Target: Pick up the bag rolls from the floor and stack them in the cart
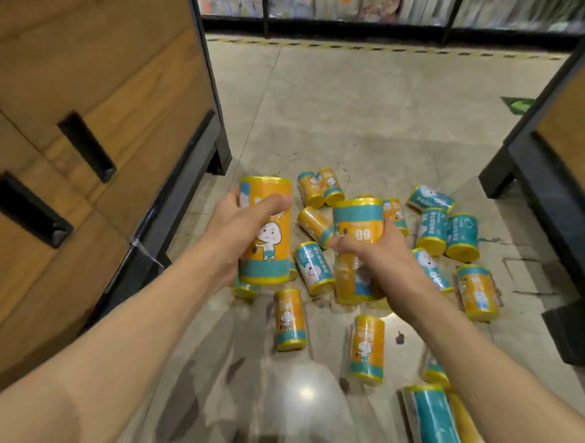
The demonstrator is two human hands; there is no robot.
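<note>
Several yellow and teal bag rolls with a cartoon figure lie scattered on the grey floor. My left hand grips one upright roll above the floor, thumb across its front. My right hand holds another roll with a teal band at its top; a further roll shows just beneath that hand, and whether the hand holds it too is unclear. No cart is in view.
A wooden display unit with black slots and a black frame stands close on the left. Another black-framed wooden unit stands at the right. Store shelves run along the back behind a yellow-black floor stripe.
</note>
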